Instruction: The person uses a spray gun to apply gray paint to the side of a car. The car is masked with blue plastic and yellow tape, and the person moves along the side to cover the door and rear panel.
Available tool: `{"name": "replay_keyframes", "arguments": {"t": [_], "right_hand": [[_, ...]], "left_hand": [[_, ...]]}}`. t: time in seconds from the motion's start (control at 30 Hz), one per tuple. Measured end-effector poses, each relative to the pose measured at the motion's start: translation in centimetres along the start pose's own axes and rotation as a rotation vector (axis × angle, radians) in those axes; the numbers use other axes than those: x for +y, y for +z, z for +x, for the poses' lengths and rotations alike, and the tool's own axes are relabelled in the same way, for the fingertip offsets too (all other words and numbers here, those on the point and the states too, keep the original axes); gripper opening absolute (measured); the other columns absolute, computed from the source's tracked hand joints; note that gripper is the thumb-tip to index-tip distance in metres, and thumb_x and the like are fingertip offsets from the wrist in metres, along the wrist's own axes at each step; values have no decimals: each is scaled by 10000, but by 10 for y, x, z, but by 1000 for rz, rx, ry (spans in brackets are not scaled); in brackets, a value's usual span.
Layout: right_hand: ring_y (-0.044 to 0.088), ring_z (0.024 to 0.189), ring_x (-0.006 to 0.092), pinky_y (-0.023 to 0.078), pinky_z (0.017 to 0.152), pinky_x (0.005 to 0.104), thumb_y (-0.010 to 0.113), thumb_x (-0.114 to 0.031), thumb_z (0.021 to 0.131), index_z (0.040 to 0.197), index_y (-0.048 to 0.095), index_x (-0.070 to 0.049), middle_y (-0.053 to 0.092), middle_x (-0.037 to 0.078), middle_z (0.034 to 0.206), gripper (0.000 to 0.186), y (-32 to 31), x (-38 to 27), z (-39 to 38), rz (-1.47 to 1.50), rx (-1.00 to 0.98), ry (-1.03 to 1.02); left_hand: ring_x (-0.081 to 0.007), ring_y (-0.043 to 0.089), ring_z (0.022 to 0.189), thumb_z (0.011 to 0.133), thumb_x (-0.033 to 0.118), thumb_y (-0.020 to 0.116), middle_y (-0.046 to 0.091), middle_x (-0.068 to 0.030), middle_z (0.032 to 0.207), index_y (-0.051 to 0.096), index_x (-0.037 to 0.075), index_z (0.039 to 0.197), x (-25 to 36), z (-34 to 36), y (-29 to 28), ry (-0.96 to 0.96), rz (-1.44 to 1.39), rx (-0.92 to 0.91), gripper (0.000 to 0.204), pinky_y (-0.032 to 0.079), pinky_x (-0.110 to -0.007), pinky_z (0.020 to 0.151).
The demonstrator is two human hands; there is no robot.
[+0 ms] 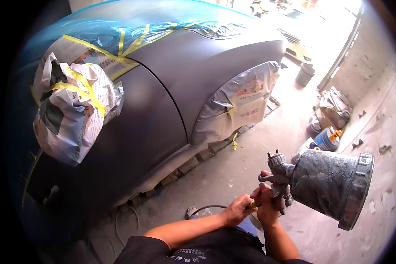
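A paint spray gun [286, 174] with a large, paint-stained grey cup [330, 185] is tilted to the right, in front of me. My right hand [267, 209] is closed round the gun's handle, with fingers up near the trigger. Just left of it, my left hand [238, 211] is closed on the end of a dark air hose [209, 207], at a brass-coloured fitting [251, 204] near the bottom of the handle. Whether the fitting is joined to the gun is hidden by my fingers.
A dark grey car body [198, 66] stands to the left. Blue film [92, 20], yellow tape, a paper-wrapped mirror [75, 110] and a masked wheel [246, 97] are on it. A bucket [305, 74], paint cans [328, 140] and crumpled paper [335, 104] stand by the right wall.
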State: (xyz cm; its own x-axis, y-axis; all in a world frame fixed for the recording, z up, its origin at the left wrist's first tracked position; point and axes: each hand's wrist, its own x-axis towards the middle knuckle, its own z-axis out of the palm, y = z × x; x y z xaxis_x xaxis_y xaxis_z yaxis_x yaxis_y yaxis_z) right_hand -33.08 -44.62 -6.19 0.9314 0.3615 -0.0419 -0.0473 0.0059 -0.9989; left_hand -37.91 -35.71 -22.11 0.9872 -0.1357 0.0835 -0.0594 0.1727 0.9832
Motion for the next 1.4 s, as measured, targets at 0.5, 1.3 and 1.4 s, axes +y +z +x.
{"name": "replay_keyframes", "arguments": {"t": [0.5,1.3,1.4], "right_hand": [[434,527,28,320,464,178,547,-269,905,1174,437,-27,553,31,773,378,-91,27,74,-106,-157,-223],[518,590,106,418,486,225,516,-184,900,1324,301,-33,462,134,1259,499,-25,-32,76,338,-70,-195],[532,612,104,439,517,225,496,-143,903,1306,308,10,466,154,1253,470,-20,-34,75,373,-92,-223]], "left_hand": [[-322,517,1035,805,271,648,503,-170,1126,442,33,1205,72,50,41,-46,625,222,509,431,-369,870],[-347,573,816,721,193,722,578,-155,888,486,41,1047,67,44,21,194,810,648,430,465,-416,707],[-343,576,806,708,198,731,582,-145,871,487,44,1032,66,43,19,206,845,671,433,467,-416,698]]}}
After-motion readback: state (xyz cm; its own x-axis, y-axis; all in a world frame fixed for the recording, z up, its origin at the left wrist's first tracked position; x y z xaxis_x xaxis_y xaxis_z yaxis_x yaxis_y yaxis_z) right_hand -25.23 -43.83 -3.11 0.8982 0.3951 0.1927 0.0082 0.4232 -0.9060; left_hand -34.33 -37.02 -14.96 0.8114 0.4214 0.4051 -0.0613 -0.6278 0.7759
